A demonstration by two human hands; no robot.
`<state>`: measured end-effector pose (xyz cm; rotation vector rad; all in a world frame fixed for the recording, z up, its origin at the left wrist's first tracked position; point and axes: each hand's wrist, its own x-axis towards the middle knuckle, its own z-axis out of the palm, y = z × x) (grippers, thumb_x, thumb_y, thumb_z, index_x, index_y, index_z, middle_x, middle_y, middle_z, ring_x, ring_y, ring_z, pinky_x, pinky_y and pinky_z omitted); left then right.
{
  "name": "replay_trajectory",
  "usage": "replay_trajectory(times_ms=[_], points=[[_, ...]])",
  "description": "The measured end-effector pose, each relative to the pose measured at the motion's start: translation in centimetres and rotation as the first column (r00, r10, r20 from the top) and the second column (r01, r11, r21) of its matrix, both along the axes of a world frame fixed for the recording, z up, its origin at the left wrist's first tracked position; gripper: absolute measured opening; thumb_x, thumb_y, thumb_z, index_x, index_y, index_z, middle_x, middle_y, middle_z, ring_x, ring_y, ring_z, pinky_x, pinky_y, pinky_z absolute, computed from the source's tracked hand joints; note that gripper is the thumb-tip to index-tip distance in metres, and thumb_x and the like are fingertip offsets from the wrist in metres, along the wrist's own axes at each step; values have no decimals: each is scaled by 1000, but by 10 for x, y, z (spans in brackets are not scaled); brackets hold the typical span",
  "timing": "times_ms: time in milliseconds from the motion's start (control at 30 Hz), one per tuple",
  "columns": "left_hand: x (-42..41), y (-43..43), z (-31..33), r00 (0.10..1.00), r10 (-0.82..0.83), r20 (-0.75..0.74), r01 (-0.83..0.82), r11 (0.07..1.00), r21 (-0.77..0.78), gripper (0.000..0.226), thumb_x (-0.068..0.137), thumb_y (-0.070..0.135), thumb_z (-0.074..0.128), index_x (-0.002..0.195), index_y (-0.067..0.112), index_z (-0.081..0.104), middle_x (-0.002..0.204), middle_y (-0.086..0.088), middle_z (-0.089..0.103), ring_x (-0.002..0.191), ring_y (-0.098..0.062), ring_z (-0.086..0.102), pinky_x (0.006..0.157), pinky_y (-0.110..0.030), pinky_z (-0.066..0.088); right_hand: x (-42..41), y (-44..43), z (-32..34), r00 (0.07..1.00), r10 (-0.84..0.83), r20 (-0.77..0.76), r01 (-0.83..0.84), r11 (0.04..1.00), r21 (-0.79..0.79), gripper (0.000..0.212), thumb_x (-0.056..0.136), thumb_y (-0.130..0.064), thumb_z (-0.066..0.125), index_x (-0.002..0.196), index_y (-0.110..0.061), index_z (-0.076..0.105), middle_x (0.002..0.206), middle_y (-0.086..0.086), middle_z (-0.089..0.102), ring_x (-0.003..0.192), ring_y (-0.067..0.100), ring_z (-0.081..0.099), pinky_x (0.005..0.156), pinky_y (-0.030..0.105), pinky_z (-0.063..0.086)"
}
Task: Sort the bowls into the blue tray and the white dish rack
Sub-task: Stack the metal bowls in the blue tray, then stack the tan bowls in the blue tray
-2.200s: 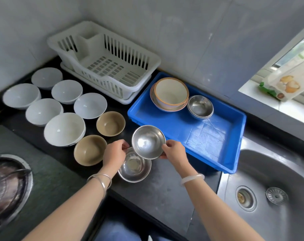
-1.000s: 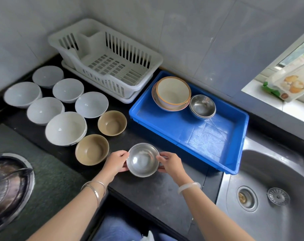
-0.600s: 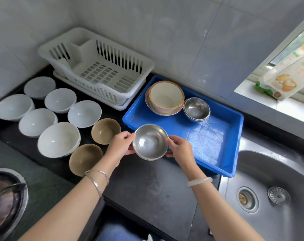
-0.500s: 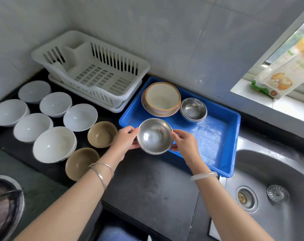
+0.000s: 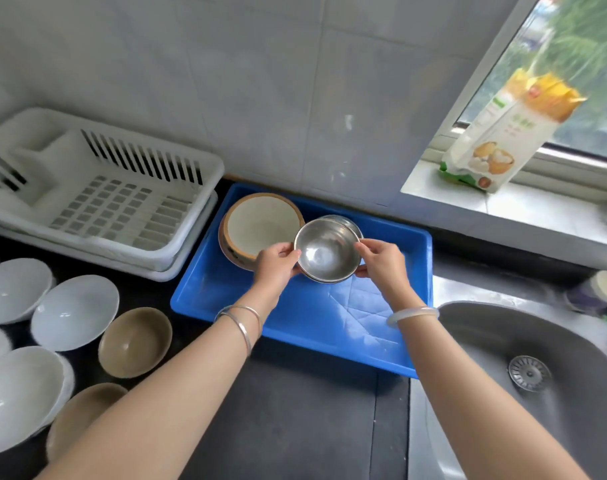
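My left hand (image 5: pixel 276 263) and my right hand (image 5: pixel 381 263) hold a steel bowl (image 5: pixel 326 251) by its rim, over the back of the blue tray (image 5: pixel 305 327). Just behind it, the rim of another steel bowl (image 5: pixel 343 219) in the tray peeks out. A cream bowl with a brown rim (image 5: pixel 257 225) sits in the tray's back left corner. The white dish rack (image 5: pixel 97 199) stands to the left with no bowls in it. Several white bowls (image 5: pixel 74 311) and two tan bowls (image 5: pixel 134 341) sit on the dark counter at the left.
A steel sink (image 5: pixel 537 375) with a drain strainer lies right of the tray. A food packet (image 5: pixel 503 133) leans on the window sill at the upper right. Small items sit at the far right edge beside the sink. A tiled wall rises behind the rack and tray.
Both hands set one steel bowl into another on the counter, then lifted the stack and carried it forward and right, over the blue tray's back part.
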<state>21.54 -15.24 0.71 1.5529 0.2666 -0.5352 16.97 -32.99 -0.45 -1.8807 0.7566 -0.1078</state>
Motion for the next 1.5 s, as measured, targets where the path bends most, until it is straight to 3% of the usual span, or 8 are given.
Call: replay_trajectory(times_ms=[167,400,600,733,1100,1233,1400,1500], points=[[20,-37,-9,979,-120,168,75,965,253,40,89,6,55,129,9,54,126,-10,62,117,-26,57,100,-42,46,22,-26,-11,999,-48,-17,47,998,-41,18,91,-18,55,90,-13,73,77,5,67,54,17,65,68,32,60],[30,-66,-22,944,-252,211,115,855,506,42,90,8,51,132,17,48,126,-10,60,116,-32,54,90,-35,45,41,-39,-25,996,-56,-71,50,995,-85,21,90,-15,54,83,-9,73,69,11,69,57,18,63,68,33,57],[28,-73,-32,946,-261,192,123,838,532,43,88,5,48,130,12,46,127,-12,57,115,-32,54,95,-42,47,44,-36,-36,995,-1,-96,-14,987,-160,23,89,-14,52,81,-5,71,70,18,69,63,25,62,68,35,54],[24,-75,-36,944,-271,189,127,825,550,48,88,7,47,136,10,39,135,-13,51,121,-33,49,100,-44,44,43,-31,-39,993,39,-110,-64,971,-232,20,90,-12,52,94,0,68,86,21,69,86,38,61,76,40,49],[4,-63,-46,911,-330,245,156,829,538,57,93,11,41,146,16,23,151,-7,34,133,-27,39,104,-39,41,26,-15,-46,987,73,-144,-107,964,-245,36,99,-27,39,130,-15,51,121,11,56,112,25,51,87,34,40],[-2,-54,-43,879,-412,242,217,795,566,60,95,16,41,149,16,15,157,-2,21,138,-24,33,105,-35,36,18,-12,-39,986,112,-125,-138,966,-221,32,100,-26,36,122,-13,55,115,11,62,110,27,53,82,35,40],[-17,-33,-35,847,-473,242,254,761,598,51,97,19,37,146,12,25,156,-2,23,141,-20,27,111,-30,26,-1,-7,-24,979,89,-183,-131,963,-235,41,101,-31,36,131,-8,53,130,12,59,120,27,52,96,37,40],[-33,-13,-28,841,-456,290,212,772,600,46,97,19,37,143,14,34,152,0,32,138,-17,33,110,-30,28,-19,4,-15,980,102,-171,-145,954,-262,36,100,-30,37,114,-7,62,112,13,66,106,31,57,77,33,39]])
